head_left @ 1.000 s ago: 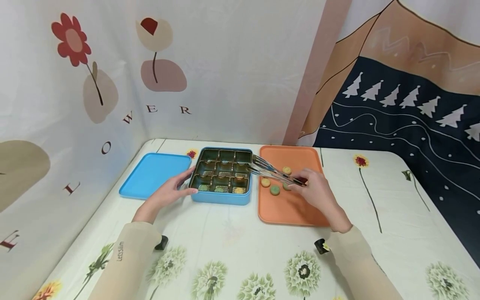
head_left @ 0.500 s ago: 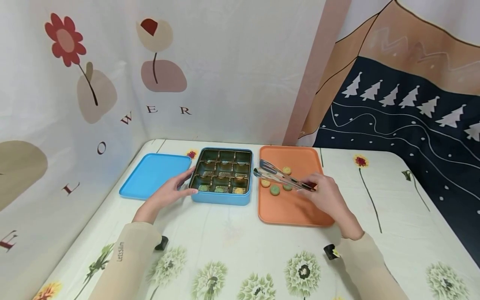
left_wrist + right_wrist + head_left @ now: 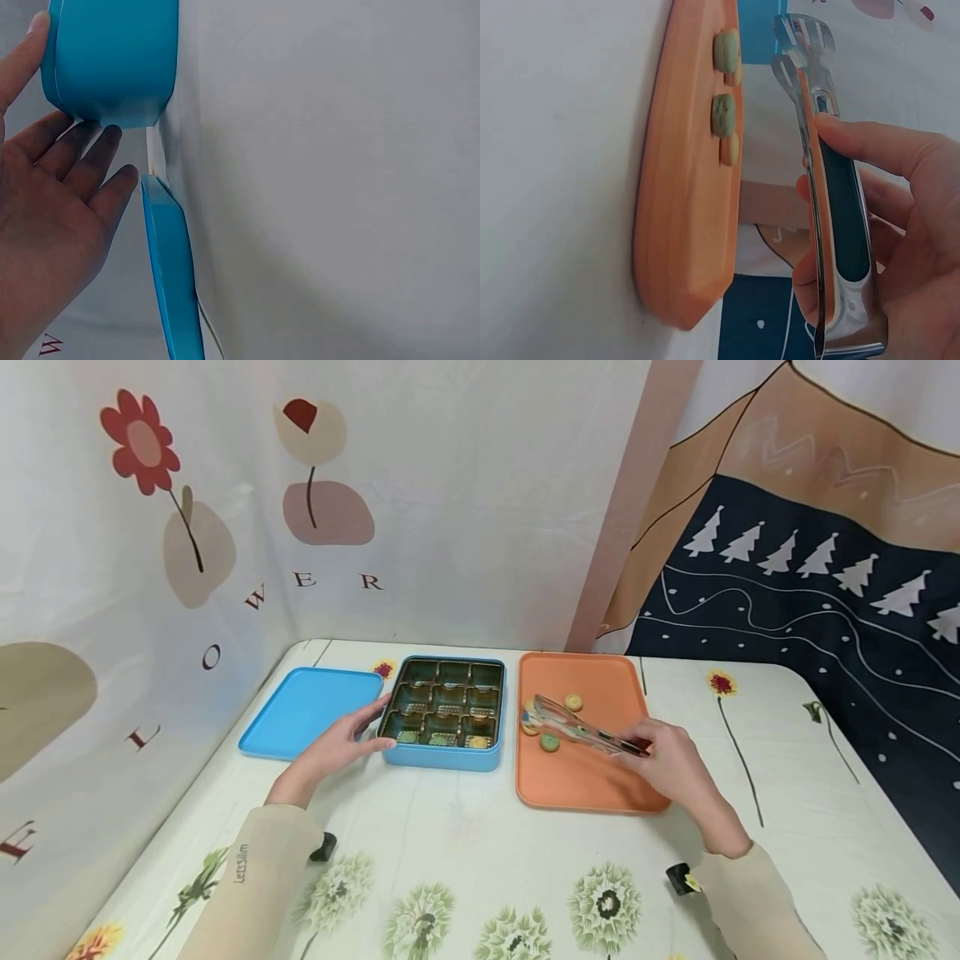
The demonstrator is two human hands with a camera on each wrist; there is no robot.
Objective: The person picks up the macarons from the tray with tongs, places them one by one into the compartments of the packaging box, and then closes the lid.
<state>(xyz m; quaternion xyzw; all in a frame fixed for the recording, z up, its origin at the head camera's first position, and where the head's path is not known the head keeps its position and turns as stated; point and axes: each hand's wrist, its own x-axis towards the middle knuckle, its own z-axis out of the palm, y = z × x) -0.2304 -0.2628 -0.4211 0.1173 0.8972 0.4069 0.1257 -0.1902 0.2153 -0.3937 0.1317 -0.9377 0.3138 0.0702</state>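
My left hand (image 3: pixel 347 745) rests its thumb on the front rim of a blue box (image 3: pixel 441 759), its fairly straight fingers touching the left side. A dark nine-compartment insert (image 3: pixel 447 696) fills the box; green and yellow macarons (image 3: pixel 477 741) sit in its front row. Over the orange tray, my right hand (image 3: pixel 660 756) grips metal tongs (image 3: pixel 844 217), their slotted tips slightly apart with nothing between them. Below the tongs, a green macaron (image 3: pixel 549 742) and a yellow macaron (image 3: pixel 573 702) lie on the tray; others are partly hidden by the tongs.
A blue lid (image 3: pixel 300 706) lies left of the box, behind my left hand. The orange tray (image 3: pixel 585 793) stands just right of the box. Printed curtains hang behind the patterned tablecloth (image 3: pixel 450 843).
My right hand has drawn the tongs from over the box's right edge, rightward and toward me, over the macarons on the tray. The left hand and box have stayed put.
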